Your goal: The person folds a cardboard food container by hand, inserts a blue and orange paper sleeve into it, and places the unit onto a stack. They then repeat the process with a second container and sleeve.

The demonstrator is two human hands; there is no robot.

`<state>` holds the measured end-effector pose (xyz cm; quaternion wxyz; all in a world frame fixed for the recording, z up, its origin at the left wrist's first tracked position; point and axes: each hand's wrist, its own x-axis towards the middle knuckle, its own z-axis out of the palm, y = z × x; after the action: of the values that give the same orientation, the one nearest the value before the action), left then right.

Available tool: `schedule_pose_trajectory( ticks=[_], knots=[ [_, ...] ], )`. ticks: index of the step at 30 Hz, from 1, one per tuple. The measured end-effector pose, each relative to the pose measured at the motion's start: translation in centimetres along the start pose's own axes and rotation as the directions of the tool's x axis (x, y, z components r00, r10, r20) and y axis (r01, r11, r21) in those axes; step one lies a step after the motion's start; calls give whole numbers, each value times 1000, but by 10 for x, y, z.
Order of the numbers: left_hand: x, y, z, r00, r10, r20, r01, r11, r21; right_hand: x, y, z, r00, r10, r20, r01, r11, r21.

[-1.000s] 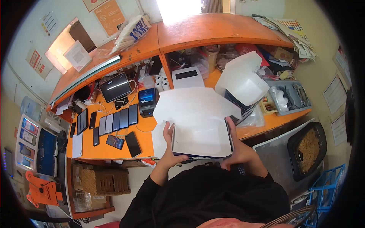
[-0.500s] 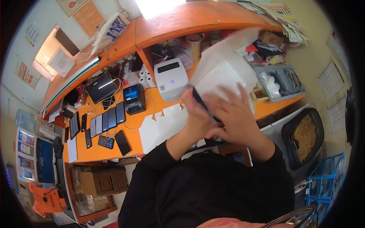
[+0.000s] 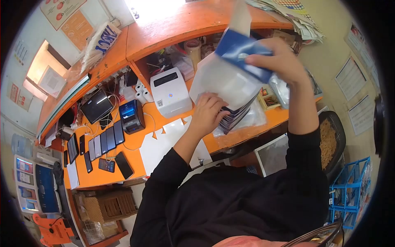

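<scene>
My right hand [image 3: 279, 59] is raised at the upper right, closed on a glossy blue-and-white printed sheet [image 3: 236, 47], thumb on its blue face. A pale flap of the sheet stands up beyond it. Below lies a stack of white sheets with dark edges [image 3: 238, 117], its large pale top [image 3: 230, 84] partly covered by the blue one. My left hand [image 3: 207, 113] grips the stack's near left corner, fingers bent over it and thumb at the dark edges. Clear plastic [image 3: 255, 117] lies under and beside the stack.
Left of the stack stand a white label printer [image 3: 170, 92] and a dark receipt printer [image 3: 131, 117]. Several phones [image 3: 105, 142] lie on the orange desk [image 3: 98, 175]. A white cut sheet [image 3: 168, 144] lies near my left forearm. A blue rack [image 3: 349, 191] stands at right.
My hands have come apart from around a dark-edged thing. The right has risen to the upper right with the blue sheet; the left is at the stack. The view has shifted a little.
</scene>
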<state>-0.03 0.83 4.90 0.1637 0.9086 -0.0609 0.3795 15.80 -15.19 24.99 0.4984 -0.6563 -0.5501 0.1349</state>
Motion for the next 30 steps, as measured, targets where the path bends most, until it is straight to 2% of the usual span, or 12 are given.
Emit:
schedule_pose_trajectory(
  ticks=[2,3,5,7,10,13,14,17,20,23,26,30],
  knots=[
    [-1,-3,8,1000,10,-8,-10,998,-59,19,28,17,993,19,120,-7,995,-100],
    [-3,-3,10,1000,12,-5,-12,998,-63,20,21,26,955,229,187,-187,958,-218],
    [-5,-2,11,999,13,-31,-16,997,-73,22,44,46,973,70,218,60,841,-537],
    [-5,0,11,996,12,-84,-19,996,-86,13,41,62,938,254,238,-62,794,-604],
    [-8,0,18,993,3,-122,-17,993,-113,-3,65,79,950,168,262,84,674,-734],
    [-8,10,21,983,-64,-171,44,992,-116,-9,70,93,941,242,236,39,618,-785],
    [-8,12,22,982,-44,-185,20,992,-126,-16,75,97,967,115,227,109,617,-779],
    [-8,13,27,976,-6,-218,-24,991,-135,-23,76,112,961,241,137,-27,574,-819],
    [-12,10,34,973,-9,-232,-21,992,-124,-32,71,109,981,52,185,116,605,-788],
    [-10,14,35,967,-3,-255,-32,991,-133,-44,84,122,1000,-21,22,30,575,-817],
    [-13,12,37,970,-19,-243,-14,991,-134,-46,72,113,990,45,130,70,652,-755],
    [-16,4,40,986,-72,-148,51,988,-143,-56,91,122,990,101,101,5,685,-728]
  ],
)
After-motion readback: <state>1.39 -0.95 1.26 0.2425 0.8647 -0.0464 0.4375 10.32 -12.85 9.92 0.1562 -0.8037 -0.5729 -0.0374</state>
